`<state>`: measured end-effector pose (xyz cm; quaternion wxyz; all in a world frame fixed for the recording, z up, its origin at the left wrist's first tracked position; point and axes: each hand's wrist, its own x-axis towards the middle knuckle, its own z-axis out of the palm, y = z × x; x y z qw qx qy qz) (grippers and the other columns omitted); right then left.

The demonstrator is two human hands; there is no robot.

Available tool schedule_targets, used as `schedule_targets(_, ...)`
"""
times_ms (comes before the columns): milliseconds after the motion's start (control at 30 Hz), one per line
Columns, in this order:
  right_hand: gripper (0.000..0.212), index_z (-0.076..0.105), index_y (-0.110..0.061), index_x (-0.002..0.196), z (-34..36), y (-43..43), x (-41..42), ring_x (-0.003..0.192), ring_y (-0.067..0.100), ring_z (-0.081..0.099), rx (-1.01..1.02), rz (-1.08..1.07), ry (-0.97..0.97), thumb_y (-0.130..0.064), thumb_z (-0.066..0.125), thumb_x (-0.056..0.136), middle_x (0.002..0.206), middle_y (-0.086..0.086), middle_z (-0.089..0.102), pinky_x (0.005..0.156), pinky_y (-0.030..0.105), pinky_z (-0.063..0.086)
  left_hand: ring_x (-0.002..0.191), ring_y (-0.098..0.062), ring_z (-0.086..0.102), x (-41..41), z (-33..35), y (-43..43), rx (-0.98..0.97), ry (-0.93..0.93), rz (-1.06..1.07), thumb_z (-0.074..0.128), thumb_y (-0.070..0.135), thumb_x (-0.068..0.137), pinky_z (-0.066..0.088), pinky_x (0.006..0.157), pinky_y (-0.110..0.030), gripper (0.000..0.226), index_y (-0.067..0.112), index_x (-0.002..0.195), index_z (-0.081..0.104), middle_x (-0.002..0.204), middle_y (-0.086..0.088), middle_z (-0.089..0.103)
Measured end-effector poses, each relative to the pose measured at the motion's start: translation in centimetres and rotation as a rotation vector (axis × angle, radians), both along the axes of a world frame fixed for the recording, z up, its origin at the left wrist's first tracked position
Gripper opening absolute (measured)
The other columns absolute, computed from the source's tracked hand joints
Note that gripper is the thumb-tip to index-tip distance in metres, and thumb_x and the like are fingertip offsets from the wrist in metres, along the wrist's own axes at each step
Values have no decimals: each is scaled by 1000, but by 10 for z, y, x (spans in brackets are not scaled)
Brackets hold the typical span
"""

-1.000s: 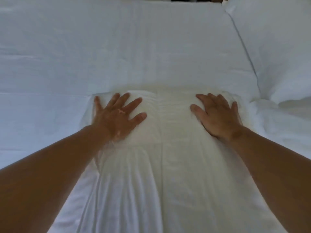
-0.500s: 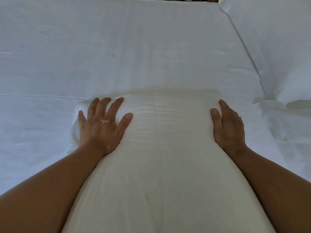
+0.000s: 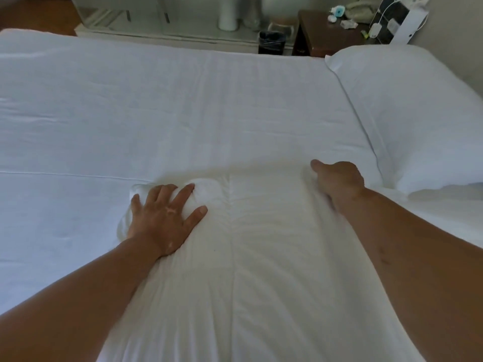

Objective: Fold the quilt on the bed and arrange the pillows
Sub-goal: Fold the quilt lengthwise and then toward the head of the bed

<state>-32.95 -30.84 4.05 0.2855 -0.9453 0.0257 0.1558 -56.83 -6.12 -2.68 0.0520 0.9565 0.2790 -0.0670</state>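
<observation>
- Lying in a narrow folded strip down the lower centre of the frame, the quilt is looking nearly done on the bed; the pillow at upper right is awaiting arranging.
- Pressing its far left corner, the left hand is lying flat, fingers spread open.
- Reaching over the far right corner, the right hand is blurred, so I cannot tell whether it is gripping; both arms are stretching forward.

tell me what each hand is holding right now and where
The left hand lies spread on the folded quilt's far left corner, pressing, not gripping. The right hand is at its far right corner; blur hides any grip.
</observation>
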Motion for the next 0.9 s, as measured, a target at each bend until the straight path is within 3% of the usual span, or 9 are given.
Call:
schedule_targets(100,33,63,-3,109,-2,-10,15,101,35,62,9,2,-140,-31,59,92,114,15,67,81,31,47,143,-19,27,-4,3,11,6,-37,4,-9,87,76,17,117,-58,89,47,150,17,152,10,34)
schedule_targets(200,27,66,-10,115,-22,-23,32,114,32,60,-6,-67,-159,-15,62,88,122,10,65,87,28,45,143,-17,27,-7,-10,13,5,-40,8,-5,87,79,16,116,-61,85,46,149,21,150,11,34)
schedule_targets(400,34,69,-10,124,-90,-29,43,123,34,58,21,-123,51,-27,51,100,132,17,63,101,32,44,151,-22,14,-1,-37,22,-65,-119,56,3,91,78,21,119,-57,87,44,148,22,155,7,30)
schedule_targets(500,27,71,-12,115,-97,-27,37,111,34,61,120,-167,-55,-16,53,95,120,13,68,91,33,47,151,-27,11,0,-44,22,-100,-164,91,6,93,77,21,121,-52,88,44,148,23,157,3,30)
schedule_targets(600,25,62,-14,115,-104,-29,16,102,29,55,143,-221,-232,-20,47,96,109,7,62,83,32,41,152,-28,7,3,-43,22,-104,-121,108,5,93,76,21,121,-52,91,42,149,20,160,3,25)
schedule_targets(667,32,57,-11,124,-93,-31,2,116,35,55,139,-144,-189,-29,43,101,124,14,63,92,35,40,153,-27,3,4,-36,20,-104,-50,117,3,94,74,21,121,-54,94,41,152,16,162,3,18)
schedule_targets(767,52,43,-13,146,-55,-40,-18,135,36,44,84,37,-35,-41,42,102,149,19,46,110,38,33,154,-26,-8,2,-14,10,-143,97,165,9,92,77,14,121,-57,93,43,155,4,167,5,1)
schedule_targets(833,62,30,-18,155,-15,-46,-50,142,38,32,-60,156,-125,-44,45,100,158,17,30,115,48,29,154,-27,-12,-4,16,-6,-196,126,236,18,86,84,9,121,-59,86,43,157,-1,168,4,-9)
schedule_targets(900,69,22,-27,157,27,-53,-107,151,33,17,-168,387,-281,-52,45,97,165,8,15,120,54,21,154,-26,-12,-19,56,-34,-276,-9,237,24,76,92,5,122,-60,77,44,157,0,168,1,-11)
